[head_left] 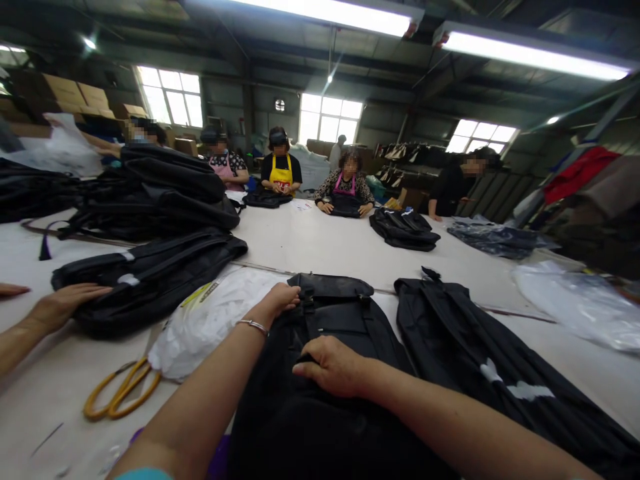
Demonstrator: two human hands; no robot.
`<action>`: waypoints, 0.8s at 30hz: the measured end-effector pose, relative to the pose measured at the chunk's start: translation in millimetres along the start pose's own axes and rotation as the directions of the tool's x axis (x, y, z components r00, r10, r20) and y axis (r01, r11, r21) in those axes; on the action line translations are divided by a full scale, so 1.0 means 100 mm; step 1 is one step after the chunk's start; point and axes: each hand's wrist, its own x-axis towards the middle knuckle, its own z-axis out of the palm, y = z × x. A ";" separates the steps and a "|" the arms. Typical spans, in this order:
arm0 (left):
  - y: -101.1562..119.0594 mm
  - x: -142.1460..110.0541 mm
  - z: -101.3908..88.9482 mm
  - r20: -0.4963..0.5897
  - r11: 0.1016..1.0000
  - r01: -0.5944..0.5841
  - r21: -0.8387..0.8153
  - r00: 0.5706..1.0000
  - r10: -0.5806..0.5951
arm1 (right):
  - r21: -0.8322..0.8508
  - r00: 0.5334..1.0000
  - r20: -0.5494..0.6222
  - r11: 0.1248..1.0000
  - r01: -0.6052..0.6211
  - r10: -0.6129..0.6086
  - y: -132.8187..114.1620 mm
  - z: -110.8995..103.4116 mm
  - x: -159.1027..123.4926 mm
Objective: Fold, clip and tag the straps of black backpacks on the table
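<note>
A black backpack point(350, 427) lies in front of me on the white table, its flap point(333, 287) and buckles toward the far end. My left hand point(281, 301), with a bracelet at the wrist, is closed on the backpack's left edge near the flap. Lower down, over the middle of the front, my right hand point(333, 365) pinches the backpack's black fabric between thumb and curled fingers. What exactly lies under those fingertips is partly hidden. A second black backpack point(465, 340), with white wrapping on its straps, rests just right of mine.
Left of my arm are a white plastic bag point(215, 317) and yellow-handled scissors point(123, 390). A co-worker's hand point(63, 307) touches another backpack point(165, 273). Piled backpacks point(170, 187) stand behind it. Several people work across the table point(305, 240). Clear plastic point(575, 300) lies at right.
</note>
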 end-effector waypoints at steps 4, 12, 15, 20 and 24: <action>0.02 0.16 0.22 -0.055 0.967 0.090 -0.240 0.993 -0.106 | -0.030 0.997 -0.053 0.998 0.049 -0.051 0.04 0.02 -0.01; -0.04 0.31 0.29 0.064 0.858 0.185 -0.479 0.982 -0.176 | -0.039 0.999 -0.013 0.998 0.049 -0.049 0.09 0.00 0.01; -0.03 0.36 0.29 0.139 0.861 0.183 -0.474 0.981 -0.132 | -0.021 0.997 0.008 0.996 0.082 -0.082 0.10 0.00 0.02; 0.01 0.43 0.35 0.221 0.861 0.153 -0.486 0.974 -0.048 | -0.027 0.995 0.023 0.995 0.095 -0.094 0.13 -0.03 0.07; 0.02 0.58 0.51 0.188 0.884 0.175 -0.433 0.977 -0.101 | 0.001 0.993 0.060 0.995 0.103 -0.102 0.17 -0.05 0.17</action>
